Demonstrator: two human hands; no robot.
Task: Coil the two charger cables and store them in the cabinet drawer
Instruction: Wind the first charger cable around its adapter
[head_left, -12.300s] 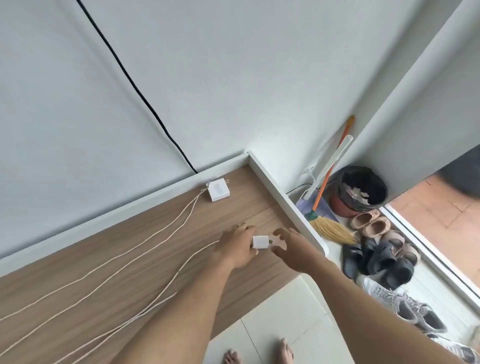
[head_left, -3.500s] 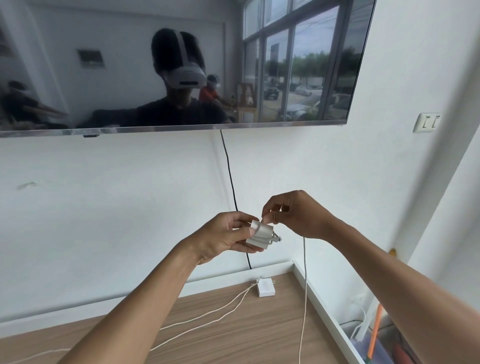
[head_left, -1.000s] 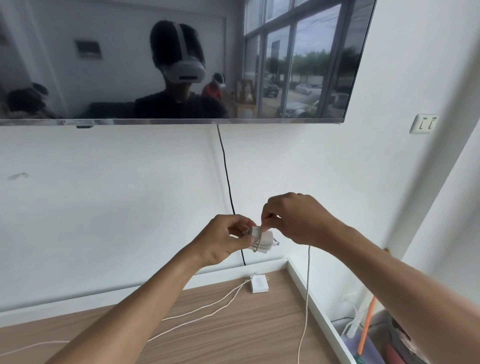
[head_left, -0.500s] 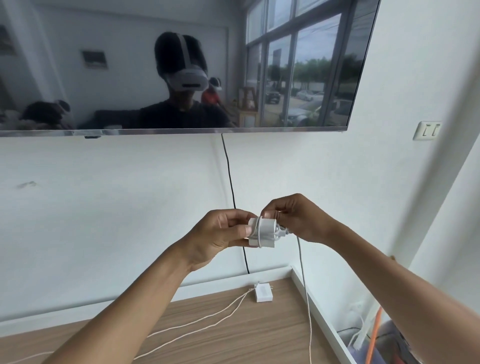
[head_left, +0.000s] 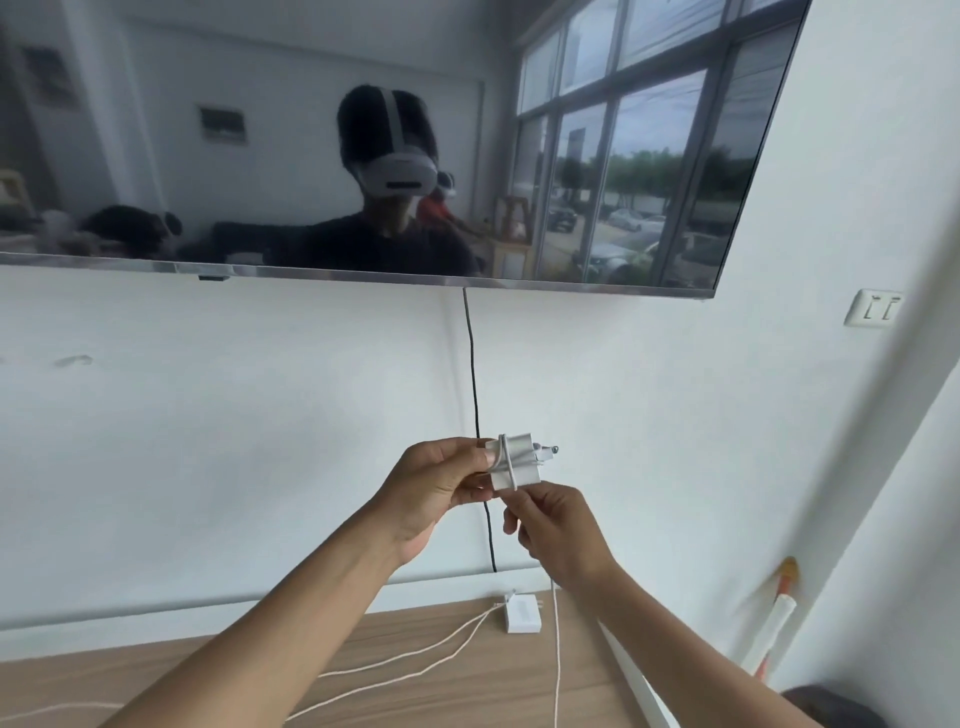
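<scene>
In our left hand, fingertips pinch the light, hard plug. Just below, our right hand pinches its limp cable, which we judge slips loose unless kept taut.

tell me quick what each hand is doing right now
Left hand: closed, gripping the white charger block, which has cable wound round it.
Right hand: closed, pinching the charger cable just below the block.

right hand: dropped from beside the charger block to just beneath it | cable: now drawn down under the block
</scene>
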